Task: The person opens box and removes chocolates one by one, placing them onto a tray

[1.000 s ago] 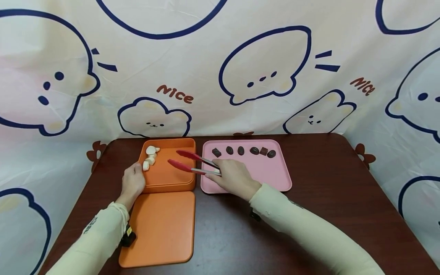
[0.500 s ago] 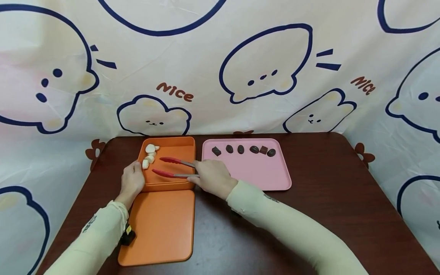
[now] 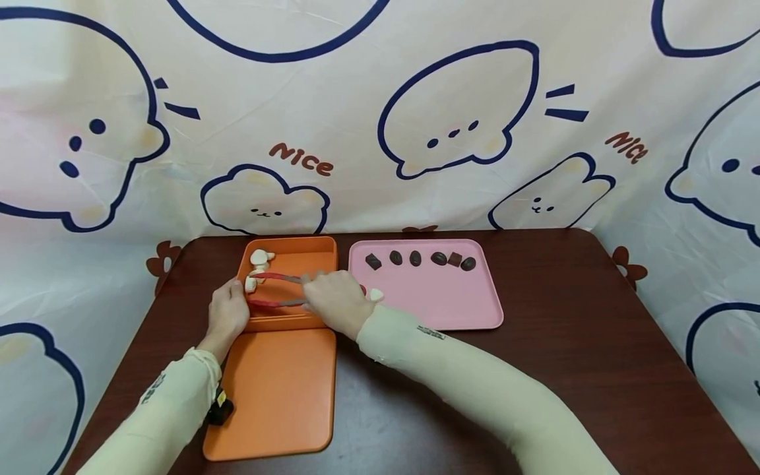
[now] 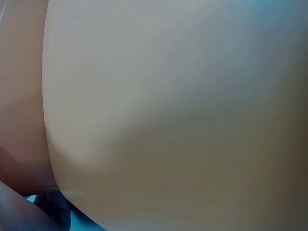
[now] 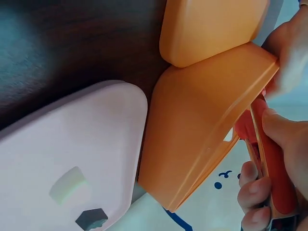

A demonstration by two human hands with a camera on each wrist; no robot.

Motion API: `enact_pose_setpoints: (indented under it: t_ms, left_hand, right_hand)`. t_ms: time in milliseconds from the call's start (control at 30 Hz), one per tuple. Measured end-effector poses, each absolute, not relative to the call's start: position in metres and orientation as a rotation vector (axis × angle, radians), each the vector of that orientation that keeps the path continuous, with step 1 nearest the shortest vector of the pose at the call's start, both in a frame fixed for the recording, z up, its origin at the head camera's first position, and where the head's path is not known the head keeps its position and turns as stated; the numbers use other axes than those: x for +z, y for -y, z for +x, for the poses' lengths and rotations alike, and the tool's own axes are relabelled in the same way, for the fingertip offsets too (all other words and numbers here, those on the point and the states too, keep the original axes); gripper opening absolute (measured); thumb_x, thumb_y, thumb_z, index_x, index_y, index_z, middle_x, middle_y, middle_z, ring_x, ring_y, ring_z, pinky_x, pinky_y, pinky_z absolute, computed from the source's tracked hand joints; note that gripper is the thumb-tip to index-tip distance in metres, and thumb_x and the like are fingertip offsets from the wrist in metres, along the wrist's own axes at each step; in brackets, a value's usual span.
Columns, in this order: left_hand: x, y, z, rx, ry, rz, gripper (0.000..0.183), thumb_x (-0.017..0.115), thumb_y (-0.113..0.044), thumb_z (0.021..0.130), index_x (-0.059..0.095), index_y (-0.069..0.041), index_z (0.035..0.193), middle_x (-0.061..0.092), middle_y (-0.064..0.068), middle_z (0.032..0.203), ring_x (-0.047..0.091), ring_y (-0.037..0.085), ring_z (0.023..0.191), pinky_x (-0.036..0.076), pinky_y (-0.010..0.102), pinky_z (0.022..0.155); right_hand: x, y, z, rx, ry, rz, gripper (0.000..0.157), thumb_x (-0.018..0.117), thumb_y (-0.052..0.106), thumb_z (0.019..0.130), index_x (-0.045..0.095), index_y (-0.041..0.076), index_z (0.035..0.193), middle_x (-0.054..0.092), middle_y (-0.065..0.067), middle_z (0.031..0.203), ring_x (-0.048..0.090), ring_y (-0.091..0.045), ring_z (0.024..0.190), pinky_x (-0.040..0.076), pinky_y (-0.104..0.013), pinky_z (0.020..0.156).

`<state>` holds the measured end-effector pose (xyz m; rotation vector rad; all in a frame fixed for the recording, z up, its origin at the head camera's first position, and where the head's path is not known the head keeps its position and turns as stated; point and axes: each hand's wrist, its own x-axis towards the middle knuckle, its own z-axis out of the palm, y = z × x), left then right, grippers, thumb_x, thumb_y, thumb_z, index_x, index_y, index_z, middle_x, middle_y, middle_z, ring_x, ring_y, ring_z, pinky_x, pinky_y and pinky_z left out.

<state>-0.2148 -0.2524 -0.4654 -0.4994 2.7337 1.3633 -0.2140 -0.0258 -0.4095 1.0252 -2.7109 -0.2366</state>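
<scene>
My right hand grips a pair of tongs with red tips. The tips are spread and reach into the orange box, close to several white chocolate-like pieces along its left side. One tip overlaps the lower pieces in the head view. My left hand holds the box's left wall near the front corner. In the right wrist view, the tongs' red handle lies between my thumb and curled fingers. The left wrist view is mostly filled by a blurred, pale orange surface.
Right of the box, a pink tray carries a row of dark chocolates along its back and one white piece. An orange lid lies in front of the box on the brown table. Behind hangs a printed cloth.
My right hand has carried the tongs left, from over the pink tray into the box beside the white pieces. The white piece on the tray has come into view. My left hand stays put.
</scene>
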Motion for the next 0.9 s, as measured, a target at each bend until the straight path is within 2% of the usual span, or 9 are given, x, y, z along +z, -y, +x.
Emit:
enact_pose_setpoints:
  t_ms: [200, 367, 900]
  left_hand:
    - [-0.466, 0.252, -0.214, 1.361, -2.746, -0.499, 0.058, 0.012, -0.035, 0.111, 0.028, -0.007, 0.16, 0.035, 0.022, 0.162, 0.031, 0.042, 0.15, 0.024, 0.059, 0.123]
    - [-0.467, 0.253, -0.214, 1.366, -2.752, -0.496, 0.058, 0.013, -0.035, 0.112, 0.028, -0.007, 0.16, 0.034, 0.022, 0.162, 0.031, 0.041, 0.15, 0.024, 0.059, 0.123]
    - [-0.466, 0.251, -0.215, 1.372, -2.734, -0.508, 0.058, 0.012, -0.034, 0.112, 0.025, -0.005, 0.161, 0.032, 0.022, 0.163, 0.028, 0.04, 0.152, 0.023, 0.058, 0.124]
  right_hand:
    - [-0.412, 0.038, -0.217, -0.286, 2.694, 1.022, 0.047, 0.066, 0.051, 0.095, 0.068, 0.018, 0.127, 0.075, 0.005, 0.096, 0.071, -0.008, 0.079, 0.06, -0.026, 0.06]
    - [-0.413, 0.044, -0.217, -0.311, 2.648, 1.025, 0.044, 0.067, 0.05, 0.094, 0.07, 0.018, 0.124, 0.075, 0.005, 0.093, 0.07, -0.007, 0.076, 0.059, -0.026, 0.059]
    - [-0.416, 0.044, -0.223, -0.327, 2.727, 0.979, 0.038, 0.062, 0.049, 0.098, 0.069, 0.019, 0.119, 0.073, 0.006, 0.091, 0.068, -0.007, 0.074, 0.059, -0.026, 0.059]
